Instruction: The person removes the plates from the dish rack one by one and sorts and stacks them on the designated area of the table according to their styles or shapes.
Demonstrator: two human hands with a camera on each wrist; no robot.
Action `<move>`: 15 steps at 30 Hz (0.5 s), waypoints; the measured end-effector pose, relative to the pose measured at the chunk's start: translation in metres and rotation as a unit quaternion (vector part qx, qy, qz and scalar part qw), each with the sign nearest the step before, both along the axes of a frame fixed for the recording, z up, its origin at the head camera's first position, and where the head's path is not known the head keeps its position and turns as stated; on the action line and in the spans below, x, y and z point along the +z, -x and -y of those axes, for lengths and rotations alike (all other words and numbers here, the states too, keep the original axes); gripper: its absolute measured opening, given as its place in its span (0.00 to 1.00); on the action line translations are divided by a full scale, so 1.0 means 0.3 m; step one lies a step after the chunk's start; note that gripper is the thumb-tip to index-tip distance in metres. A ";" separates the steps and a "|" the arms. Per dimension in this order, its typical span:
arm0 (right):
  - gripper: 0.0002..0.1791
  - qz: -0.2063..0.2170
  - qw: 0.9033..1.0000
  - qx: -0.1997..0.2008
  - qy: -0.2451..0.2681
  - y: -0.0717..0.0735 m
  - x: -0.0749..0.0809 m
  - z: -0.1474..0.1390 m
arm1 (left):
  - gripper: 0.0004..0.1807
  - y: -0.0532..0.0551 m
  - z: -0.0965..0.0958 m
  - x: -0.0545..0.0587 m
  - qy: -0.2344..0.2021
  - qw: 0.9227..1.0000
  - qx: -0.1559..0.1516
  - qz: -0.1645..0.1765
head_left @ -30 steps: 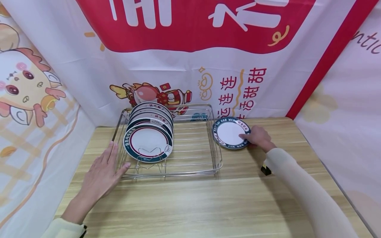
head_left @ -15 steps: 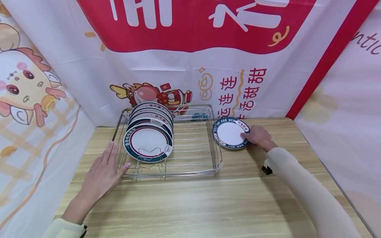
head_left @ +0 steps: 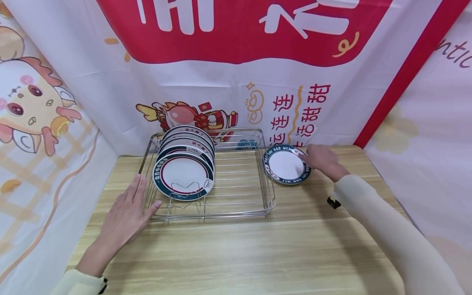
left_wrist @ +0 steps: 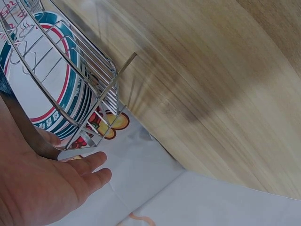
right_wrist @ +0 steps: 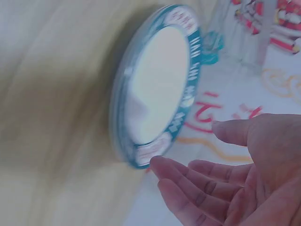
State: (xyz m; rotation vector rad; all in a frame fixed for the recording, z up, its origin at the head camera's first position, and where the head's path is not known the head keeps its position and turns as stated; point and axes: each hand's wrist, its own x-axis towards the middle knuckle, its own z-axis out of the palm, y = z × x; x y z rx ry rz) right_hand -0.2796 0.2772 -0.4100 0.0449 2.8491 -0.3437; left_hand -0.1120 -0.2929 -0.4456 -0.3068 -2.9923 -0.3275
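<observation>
My left hand (head_left: 125, 215) lies with straight fingers against the left side of a wire dish rack (head_left: 236, 215). In the left wrist view, the fingers reach past the rack's corner. Several plates (head_left: 182, 174) with dark green patterned rims stand tilted back in the rack's left half. On the table right of the rack lies a white plate (head_left: 285, 164) with a lettered green rim. Its edge looks layered in the right wrist view, so more plates may lie beneath. My right hand (head_left: 324, 159) is at its right edge, fingers and thumb apart; contact is unclear.
The wooden table (head_left: 236, 254) meets a printed cloth backdrop (head_left: 221, 94) at the back, with more cloth on both sides. A small black and yellow item (head_left: 333, 202) shows beside the right sleeve. Bare wire rungs (head_left: 239, 176) span the rack's right half.
My right hand has slid up and back along the plate's right edge, and its thumb has come off the plate's middle. The left hand, rack and plates stay where they were.
</observation>
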 end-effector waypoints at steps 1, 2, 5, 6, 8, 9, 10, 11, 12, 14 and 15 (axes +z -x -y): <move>0.22 -0.007 1.000 0.006 -0.001 -0.004 0.018 0.015 | 0.50 0.001 0.000 0.001 -0.001 1.000 0.001 0.003; 0.22 -0.015 1.000 0.013 -0.003 -0.008 0.036 0.032 | 0.50 0.002 -0.001 0.001 -0.001 1.000 0.001 0.004; 0.20 -0.047 0.998 0.041 -0.010 -0.022 0.095 0.087 | 0.50 0.003 -0.002 0.001 0.001 1.000 0.001 0.004; 0.19 -0.059 0.997 0.050 -0.014 -0.026 0.115 0.107 | 0.50 0.003 -0.001 0.000 0.001 1.000 0.001 0.004; 0.18 -0.084 0.994 0.071 -0.020 -0.035 0.156 0.152 | 0.50 0.003 0.000 -0.003 0.002 1.000 0.001 0.004; 0.18 -0.095 0.992 0.081 -0.025 -0.042 0.177 0.177 | 0.50 0.002 0.000 -0.003 0.003 1.000 0.001 0.003; 0.18 -0.107 0.990 0.092 -0.028 -0.048 0.198 0.203 | 0.50 0.002 0.001 -0.003 0.003 1.000 0.002 0.004; 0.18 -0.119 0.987 0.104 -0.030 -0.056 0.218 0.229 | 0.50 0.002 0.002 -0.004 0.002 1.000 0.002 0.004; 0.19 -0.126 0.985 0.116 -0.028 -0.065 0.238 0.257 | 0.50 0.001 0.002 -0.003 0.001 1.000 0.002 0.005; 0.22 -0.140 0.979 0.145 -0.021 -0.083 0.274 0.310 | 0.50 0.000 0.002 -0.001 0.001 1.000 0.002 0.004; 0.22 -0.144 0.977 0.159 -0.020 -0.093 0.290 0.336 | 0.50 0.000 0.002 0.000 0.001 1.000 0.002 0.003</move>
